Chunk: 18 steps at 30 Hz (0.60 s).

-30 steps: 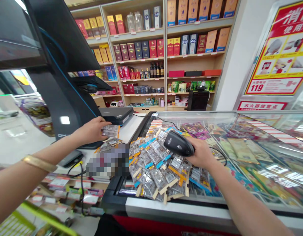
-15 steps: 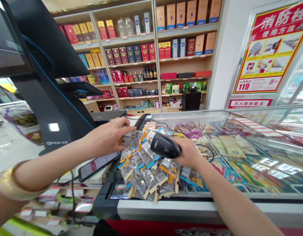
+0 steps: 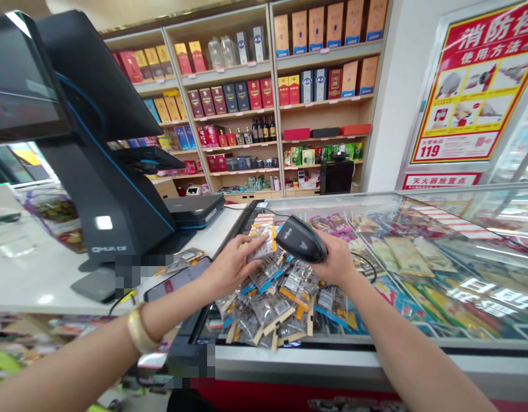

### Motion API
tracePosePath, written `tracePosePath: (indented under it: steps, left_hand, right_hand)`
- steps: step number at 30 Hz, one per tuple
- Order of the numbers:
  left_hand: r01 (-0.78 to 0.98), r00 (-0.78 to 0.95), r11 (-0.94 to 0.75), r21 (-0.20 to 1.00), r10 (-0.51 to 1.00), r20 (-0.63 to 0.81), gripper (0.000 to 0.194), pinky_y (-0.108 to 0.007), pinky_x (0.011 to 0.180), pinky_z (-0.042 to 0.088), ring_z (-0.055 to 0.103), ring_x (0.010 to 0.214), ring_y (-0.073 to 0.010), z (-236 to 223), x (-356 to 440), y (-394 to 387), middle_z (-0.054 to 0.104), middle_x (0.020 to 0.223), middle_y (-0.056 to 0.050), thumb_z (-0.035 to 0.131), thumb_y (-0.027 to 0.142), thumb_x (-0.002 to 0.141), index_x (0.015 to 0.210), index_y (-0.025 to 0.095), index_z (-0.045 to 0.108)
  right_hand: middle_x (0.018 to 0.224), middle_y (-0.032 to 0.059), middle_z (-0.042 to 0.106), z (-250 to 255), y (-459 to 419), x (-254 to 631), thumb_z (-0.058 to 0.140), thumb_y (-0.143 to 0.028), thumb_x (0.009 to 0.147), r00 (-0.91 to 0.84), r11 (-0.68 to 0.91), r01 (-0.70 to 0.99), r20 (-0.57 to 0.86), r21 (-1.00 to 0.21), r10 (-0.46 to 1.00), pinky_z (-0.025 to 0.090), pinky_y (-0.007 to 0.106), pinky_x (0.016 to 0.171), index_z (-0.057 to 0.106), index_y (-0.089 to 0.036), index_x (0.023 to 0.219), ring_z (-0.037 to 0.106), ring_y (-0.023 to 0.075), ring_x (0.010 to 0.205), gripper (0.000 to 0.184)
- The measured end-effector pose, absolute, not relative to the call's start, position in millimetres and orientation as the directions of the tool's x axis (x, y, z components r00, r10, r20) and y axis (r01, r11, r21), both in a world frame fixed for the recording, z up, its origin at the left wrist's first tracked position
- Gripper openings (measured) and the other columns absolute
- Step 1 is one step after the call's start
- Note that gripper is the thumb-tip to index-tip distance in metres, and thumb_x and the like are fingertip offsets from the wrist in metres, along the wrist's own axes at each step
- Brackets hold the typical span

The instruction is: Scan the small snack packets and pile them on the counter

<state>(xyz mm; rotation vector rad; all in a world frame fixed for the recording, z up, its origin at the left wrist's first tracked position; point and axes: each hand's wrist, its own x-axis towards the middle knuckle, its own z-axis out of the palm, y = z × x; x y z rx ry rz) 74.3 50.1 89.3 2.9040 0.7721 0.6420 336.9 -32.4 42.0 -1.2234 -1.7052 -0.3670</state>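
Observation:
A black handheld barcode scanner (image 3: 301,239) is wrapped in my right hand (image 3: 336,260), its head tilted to the left above a heap of small packets. My left hand (image 3: 231,268), with a gold bangle on its wrist, pinches one clear snack packet (image 3: 266,245) with an orange edge, right beside the scanner's head. Below both hands, the heap of snack packets (image 3: 266,306) with blue, orange and cream edges lies on the glass-topped freezer (image 3: 353,347). Several similar packets (image 3: 183,258) rest on the white counter to the left. A phone (image 3: 178,280) lies partly behind my left forearm.
A cash register with a screen (image 3: 113,189) stands on the white counter (image 3: 36,280) at left. The scanner's cable (image 3: 369,263) trails over the freezer glass, with wrapped goods (image 3: 403,254) beneath. Shelves of boxes and bottles (image 3: 242,114) line the back.
My left hand has moved right, bringing its fingers onto a packet over the heap. The scanner has shifted slightly right and up. Packets on the counter by the phone now show.

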Motion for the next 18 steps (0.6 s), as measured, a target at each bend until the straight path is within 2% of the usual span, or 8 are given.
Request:
tracePosePath:
  steps: [3,5,9,13,18]
  left_hand:
    - [0.538,0.760,-0.831,0.142,0.551,0.344,0.051,-0.062,0.109,0.027,0.035,0.135,-0.0354,55.2,86.5,48.1,0.038,0.144,-0.014,0.039,0.047,0.094,0.144,0.034,0.041]
    - [0.556,0.750,-0.818,0.148,0.570,0.336,0.054,-0.065,0.111,0.022,0.025,0.141,-0.0385,41.7,91.8,47.1,0.029,0.153,-0.012,0.039,0.051,0.093,0.145,0.037,0.039]
    - [0.568,0.739,-0.800,0.191,0.599,0.309,0.054,-0.062,0.110,0.025,0.030,0.140,-0.0360,32.0,99.5,47.2,0.028,0.155,-0.011,0.033,0.053,0.095,0.147,0.039,0.033]
    - [0.582,0.722,-0.788,0.199,0.614,0.319,0.054,-0.060,0.109,0.028,0.036,0.136,-0.0346,31.5,107.9,49.3,0.031,0.153,-0.012,0.033,0.053,0.095,0.147,0.038,0.034]
    - [0.568,0.721,-0.798,0.200,0.600,0.347,0.057,-0.062,0.113,0.020,0.023,0.143,-0.0358,33.0,108.3,49.1,0.022,0.158,-0.010,0.037,0.054,0.094,0.149,0.038,0.030]
  right_hand:
    - [0.090,0.0078,0.072,40.3,-31.8,339.3,0.059,-0.028,0.069,-0.028,0.442,0.858,0.835,-0.262,0.549,0.052,0.031,0.070,0.061,-0.021,0.101,0.069,0.0247,0.080,0.033]
    - [0.092,0.0084,0.073,39.2,-31.9,340.7,0.060,-0.029,0.070,-0.005,0.420,0.868,0.840,-0.265,0.542,0.053,0.032,0.071,0.062,-0.021,0.103,0.069,0.0256,0.082,0.034]
    - [0.086,0.0075,0.072,38.6,-32.9,342.8,0.060,-0.033,0.071,0.046,0.368,0.886,0.844,-0.281,0.534,0.052,0.033,0.068,0.063,-0.021,0.100,0.069,0.0262,0.078,0.032]
    - [0.079,0.0061,0.070,38.5,-33.1,343.2,0.056,-0.030,0.071,0.026,0.368,0.894,0.851,-0.254,0.524,0.050,0.031,0.062,0.063,-0.021,0.095,0.067,0.0242,0.070,0.027]
    - [0.076,0.0050,0.069,36.7,-31.5,344.4,0.055,-0.029,0.070,0.003,0.368,0.899,0.846,-0.236,0.533,0.050,0.030,0.061,0.062,-0.021,0.093,0.066,0.0229,0.068,0.025]
